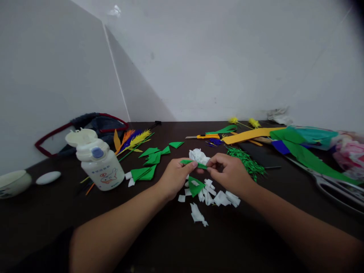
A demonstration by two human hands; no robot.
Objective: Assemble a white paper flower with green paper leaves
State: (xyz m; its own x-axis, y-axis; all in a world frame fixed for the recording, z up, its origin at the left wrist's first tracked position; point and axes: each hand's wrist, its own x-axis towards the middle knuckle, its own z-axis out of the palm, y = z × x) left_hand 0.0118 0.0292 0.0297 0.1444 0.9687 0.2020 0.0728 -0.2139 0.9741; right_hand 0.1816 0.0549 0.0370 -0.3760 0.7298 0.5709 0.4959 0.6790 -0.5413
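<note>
Between my two hands is a small strip of folded green paper (pixel 201 165). My left hand (pixel 176 175) pinches its left end, the thumb lying along it. At the right end, the fingertips of my right hand (pixel 227 170) close on the paper. Just beneath lies a green paper triangle (pixel 195 186) with a white bit on it. Torn white tissue pieces (pixel 222 198) are scattered around it on the dark table, and a crumpled white tissue (pixel 199 155) sits behind my fingers. Several folded green pieces (pixel 144 173) rest to the left.
A white bottle (pixel 109 172) with its lid up stands left, near a bowl (pixel 14 184). A yellow utility knife (pixel 203 136) with its blade out lies behind my hands. Scissors (pixel 335 189), green shreds (pixel 246 161) and paper strips (pixel 253 134) are at right.
</note>
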